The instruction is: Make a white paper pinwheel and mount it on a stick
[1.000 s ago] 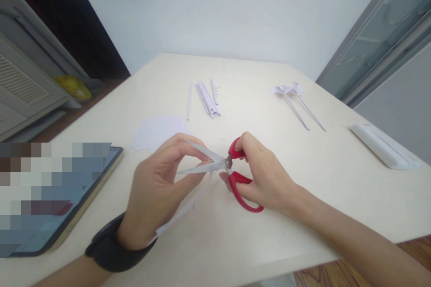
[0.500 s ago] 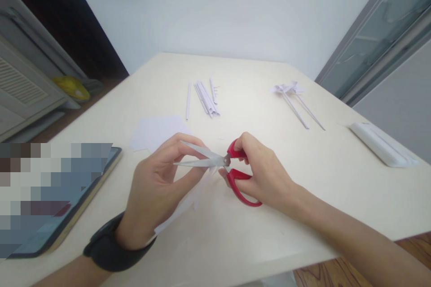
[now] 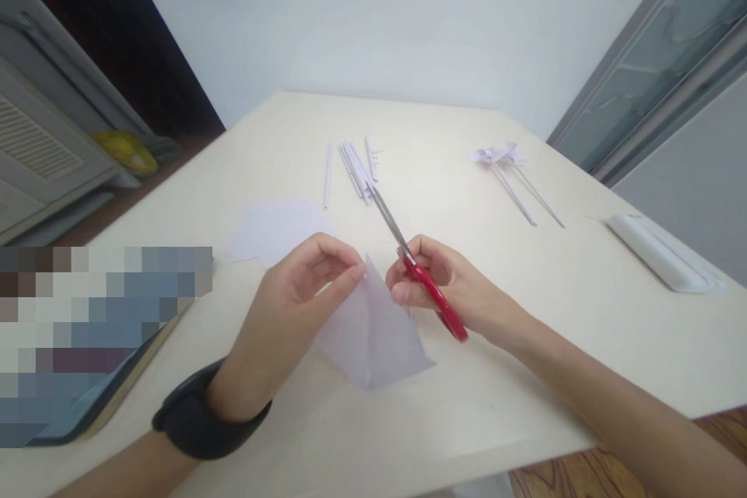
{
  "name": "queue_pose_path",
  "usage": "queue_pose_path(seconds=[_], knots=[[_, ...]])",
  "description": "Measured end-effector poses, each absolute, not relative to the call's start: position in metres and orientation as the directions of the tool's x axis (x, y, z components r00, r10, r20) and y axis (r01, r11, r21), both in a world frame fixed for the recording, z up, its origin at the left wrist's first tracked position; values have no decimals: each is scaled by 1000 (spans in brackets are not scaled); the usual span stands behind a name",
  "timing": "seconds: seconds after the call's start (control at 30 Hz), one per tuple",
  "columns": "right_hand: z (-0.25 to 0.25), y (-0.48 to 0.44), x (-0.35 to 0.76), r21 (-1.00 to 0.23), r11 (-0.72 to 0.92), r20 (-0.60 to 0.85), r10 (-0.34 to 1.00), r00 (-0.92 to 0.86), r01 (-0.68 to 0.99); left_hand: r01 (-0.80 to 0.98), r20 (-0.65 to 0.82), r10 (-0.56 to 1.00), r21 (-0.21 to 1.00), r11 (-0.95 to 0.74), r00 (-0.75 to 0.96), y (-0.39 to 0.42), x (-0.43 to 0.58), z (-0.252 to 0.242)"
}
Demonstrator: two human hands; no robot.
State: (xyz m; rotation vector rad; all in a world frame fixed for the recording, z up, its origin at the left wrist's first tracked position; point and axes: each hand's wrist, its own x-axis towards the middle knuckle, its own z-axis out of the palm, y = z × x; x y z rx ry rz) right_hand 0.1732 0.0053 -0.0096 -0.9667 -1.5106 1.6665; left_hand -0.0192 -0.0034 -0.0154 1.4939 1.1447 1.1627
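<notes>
Between thumb and fingertips, my left hand (image 3: pixel 309 288) pinches the top of a creased white sheet of paper (image 3: pixel 373 334), which hangs down in front of me. My right hand (image 3: pixel 437 280) is closed around red-handled scissors (image 3: pixel 429 284) with their blades together, pointing up and away to the left. The right fingertips are close to the paper's right edge; whether they touch it I cannot tell. A black band (image 3: pixel 204 412) is on my left wrist.
Rolled paper sticks (image 3: pixel 355 171) lie behind my hands, and flat white paper (image 3: pixel 274 226) is left of them. Two paper pinwheels (image 3: pixel 505 171) rest at the back right. A white case (image 3: pixel 659 253) lies far right, a tablet (image 3: pixel 87 373), mostly blurred out, at the left.
The scissors' blades have gone from spread to together, and the scissors have swung away from my left hand to point up and away. The paper has turned so its creased face shows.
</notes>
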Motion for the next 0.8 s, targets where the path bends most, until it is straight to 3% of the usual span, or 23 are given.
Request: queue_pose_path(seconds=[0.4,0.8], knots=[[1,11,179,-988,-156,-141,880,-453,5,18,38,994,999,-36,-106,5,-23,-17],[-1,9,180,-974,-225,-210,836,-506,32,74,163,979,985,-154,-121,7,-24,-20]])
